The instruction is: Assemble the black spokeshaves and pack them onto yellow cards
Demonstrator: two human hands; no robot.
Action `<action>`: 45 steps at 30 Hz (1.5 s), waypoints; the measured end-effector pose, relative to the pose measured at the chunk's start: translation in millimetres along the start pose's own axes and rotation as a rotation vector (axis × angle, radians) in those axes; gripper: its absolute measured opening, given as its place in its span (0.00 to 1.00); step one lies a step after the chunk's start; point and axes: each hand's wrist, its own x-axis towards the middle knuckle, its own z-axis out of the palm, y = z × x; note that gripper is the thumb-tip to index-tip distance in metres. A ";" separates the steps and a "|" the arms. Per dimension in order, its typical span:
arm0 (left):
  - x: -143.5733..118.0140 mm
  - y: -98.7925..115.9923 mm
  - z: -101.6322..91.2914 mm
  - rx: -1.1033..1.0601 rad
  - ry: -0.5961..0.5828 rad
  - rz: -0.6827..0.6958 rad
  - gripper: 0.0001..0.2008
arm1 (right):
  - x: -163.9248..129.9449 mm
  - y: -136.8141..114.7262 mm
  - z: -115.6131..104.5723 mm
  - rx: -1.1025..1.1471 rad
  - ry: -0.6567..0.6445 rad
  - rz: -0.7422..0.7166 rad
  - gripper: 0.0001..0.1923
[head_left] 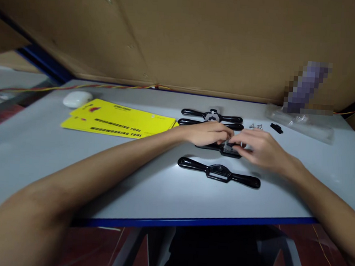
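Note:
A black spokeshave (208, 147) lies under my two hands, its middle partly hidden by them. My left hand (208, 133) reaches over it from the left, fingers curled at its middle. From the right, my right hand (260, 149) pinches at the same spot, over a flat silver blade (227, 147); any small part in that pinch is hidden. Closer to me lies a bare spokeshave body (219, 172) with an open slot. Behind my left hand are another spokeshave (231, 126) and, farthest back, a spokeshave with a silver plate fitted (212, 116).
Several small silver screws (256, 126) and a black cap piece (276, 128) sit beyond my right hand. Yellow printed cards (120, 121) lie at left beside a white rounded case (77, 99). Clear plastic bags (302, 124) rest at back right before a cardboard wall (202, 41).

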 end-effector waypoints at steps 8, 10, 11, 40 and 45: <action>-2.0 -1.5 -2.1 -0.015 -0.035 0.043 0.09 | 0.0 3.2 4.8 -0.171 0.209 -0.044 0.12; -1.7 -1.0 -1.4 0.013 -0.034 0.026 0.12 | -1.8 11.3 -8.5 -0.231 0.267 0.062 0.12; -1.5 -0.8 -0.8 0.030 -0.035 0.021 0.14 | -3.3 16.4 -15.3 -0.269 0.264 0.126 0.12; -1.6 -0.2 5.6 0.131 0.011 0.005 0.13 | -10.4 43.0 -4.7 -0.134 -0.104 0.167 0.18; -2.2 0.0 5.5 0.117 0.017 0.023 0.14 | -6.4 31.5 -10.1 -0.055 0.067 0.088 0.16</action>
